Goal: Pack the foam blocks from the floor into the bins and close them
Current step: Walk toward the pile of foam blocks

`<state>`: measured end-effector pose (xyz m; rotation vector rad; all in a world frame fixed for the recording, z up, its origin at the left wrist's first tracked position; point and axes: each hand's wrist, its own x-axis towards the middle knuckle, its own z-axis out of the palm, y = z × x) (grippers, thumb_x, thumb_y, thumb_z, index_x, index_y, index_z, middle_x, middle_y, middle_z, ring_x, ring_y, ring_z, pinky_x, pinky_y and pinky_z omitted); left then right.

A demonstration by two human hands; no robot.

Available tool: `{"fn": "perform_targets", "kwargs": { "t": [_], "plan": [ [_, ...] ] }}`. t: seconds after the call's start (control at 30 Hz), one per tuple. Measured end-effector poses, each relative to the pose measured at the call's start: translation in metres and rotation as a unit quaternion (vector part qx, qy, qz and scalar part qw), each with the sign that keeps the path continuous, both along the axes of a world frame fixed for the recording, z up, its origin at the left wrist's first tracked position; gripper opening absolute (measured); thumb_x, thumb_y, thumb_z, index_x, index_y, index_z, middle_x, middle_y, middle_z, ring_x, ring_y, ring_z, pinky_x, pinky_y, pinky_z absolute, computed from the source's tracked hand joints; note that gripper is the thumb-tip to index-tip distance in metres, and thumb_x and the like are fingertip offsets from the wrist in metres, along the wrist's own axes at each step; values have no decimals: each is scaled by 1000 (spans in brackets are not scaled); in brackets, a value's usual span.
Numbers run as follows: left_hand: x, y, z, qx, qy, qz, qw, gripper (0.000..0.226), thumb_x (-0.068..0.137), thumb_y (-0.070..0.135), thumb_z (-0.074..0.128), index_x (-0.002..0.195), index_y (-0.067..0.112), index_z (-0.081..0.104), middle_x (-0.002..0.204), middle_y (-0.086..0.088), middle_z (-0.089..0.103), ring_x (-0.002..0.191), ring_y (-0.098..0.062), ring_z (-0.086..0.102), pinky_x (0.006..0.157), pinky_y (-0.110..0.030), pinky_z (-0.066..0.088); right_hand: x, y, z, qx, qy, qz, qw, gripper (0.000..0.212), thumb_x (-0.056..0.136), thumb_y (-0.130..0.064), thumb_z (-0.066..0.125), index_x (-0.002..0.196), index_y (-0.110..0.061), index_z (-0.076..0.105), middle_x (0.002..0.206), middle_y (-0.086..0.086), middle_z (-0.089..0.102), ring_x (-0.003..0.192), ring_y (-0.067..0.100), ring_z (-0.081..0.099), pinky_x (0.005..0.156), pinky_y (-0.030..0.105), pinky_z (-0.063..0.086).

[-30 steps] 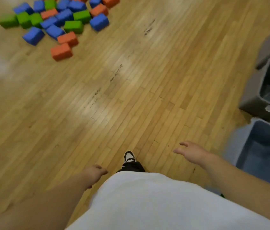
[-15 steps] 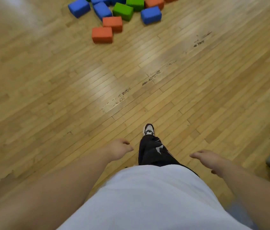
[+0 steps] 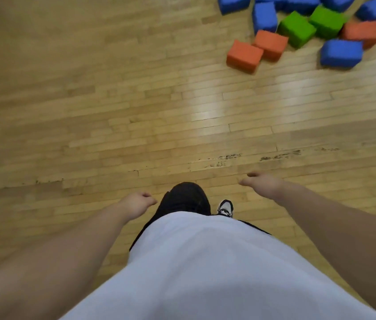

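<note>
Foam blocks, soft rectangular bricks in orange, blue and green (image 3: pixel 298 28), were in neither hand. The fingers (image 3: pixel 146 197) of the left hand (image 3: pixel 136 203) hung loosely curled around nothing, and the fingers (image 3: pixel 248 179) of the right hand (image 3: pixel 263 184) lay relaxed and empty. Both arms swung out from a white shirt (image 3: pixel 205 262), with a black-trousered knee (image 3: pixel 184 197) and a white-and-black shoe (image 3: pixel 225 207) stepping between them. Over the last second the grey plastic bins had slid out of view on the right. The pile had swung from the far upper left to the upper right and grown larger, so the person had apparently turned from the bins to fetch another load. The blocks lay jumbled on the pale wooden strip floor (image 3: pixel 113 112), the nearest orange block (image 3: pixel 244 55) still well apart from either hand. Only bare boards and dark scuff marks (image 3: pixel 224 157) lay between, and nothing blocked the way.
</note>
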<state>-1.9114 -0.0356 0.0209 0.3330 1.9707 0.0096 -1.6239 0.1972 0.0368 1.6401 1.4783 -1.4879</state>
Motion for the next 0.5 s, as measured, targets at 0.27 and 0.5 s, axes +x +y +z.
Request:
{"fn": "perform_targets", "kwargs": {
  "t": [0.27, 0.5],
  "plan": [
    [-109, 115, -28, -42, -14, 57, 997, 45, 94, 47, 60, 132, 22, 59, 124, -11, 61, 111, -30, 58, 78, -34, 47, -126, 164, -11, 9, 40, 26, 999, 69, 87, -53, 69, 148, -29, 46, 144, 4, 52, 115, 23, 52, 109, 43, 40],
    [-183, 289, -25, -38, -50, -32, 997, 30, 94, 43, 60, 117, 23, 64, 110, -5, 64, 103, -26, 61, 79, -35, 52, -159, 263, -13, -6, -45, -48, 998, 72, 89, -55, 65, 150, -25, 43, 152, 6, 46, 136, 31, 45, 113, 52, 37]
  ]
}}
